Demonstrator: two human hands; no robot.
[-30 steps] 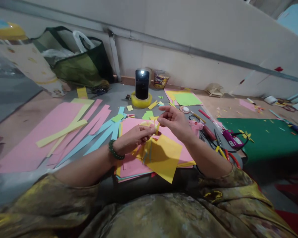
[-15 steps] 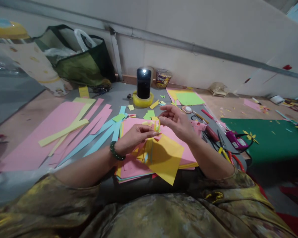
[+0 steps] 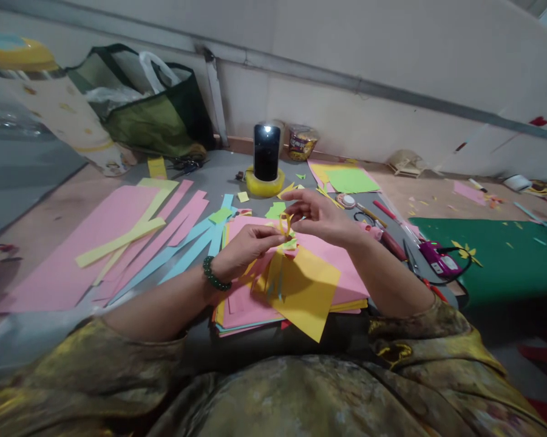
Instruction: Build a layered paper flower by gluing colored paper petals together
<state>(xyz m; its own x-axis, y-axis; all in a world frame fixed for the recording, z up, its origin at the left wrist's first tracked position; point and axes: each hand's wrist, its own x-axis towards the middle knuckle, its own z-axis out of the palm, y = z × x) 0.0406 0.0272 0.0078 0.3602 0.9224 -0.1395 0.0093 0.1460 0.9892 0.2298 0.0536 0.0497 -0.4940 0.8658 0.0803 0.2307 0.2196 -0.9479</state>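
Two hands are busy with one small yellow paper loop (image 3: 288,224), up over the pile of pink paper (image 3: 250,311) in the middle of the desk (image 3: 218,173). The left hand (image 3: 250,249) has a narrow grip, with thumb and finger pinching the bottom of the loop. The right hand (image 3: 319,217) is curved just beside it, and I cannot tell if its grip holds any of the loop or only sits near it.

One second ago, the right fingers were pinching the yellow strip. Now the loop stands up and is easier to see, and a bit of green paper (image 3: 290,244) shows under the left fingertips. The big yellow sheet (image 3: 307,285) still lies on the pink pile. The red handles (image 3: 438,291) on the right are mostly hidden by the arm now, but they could be seen well before.

Behind the pile, a black phone (image 3: 266,155) stands at a yellow roll (image 3: 266,184). Next to it, a cup (image 3: 303,144) has writing on its side, too blurry to read.
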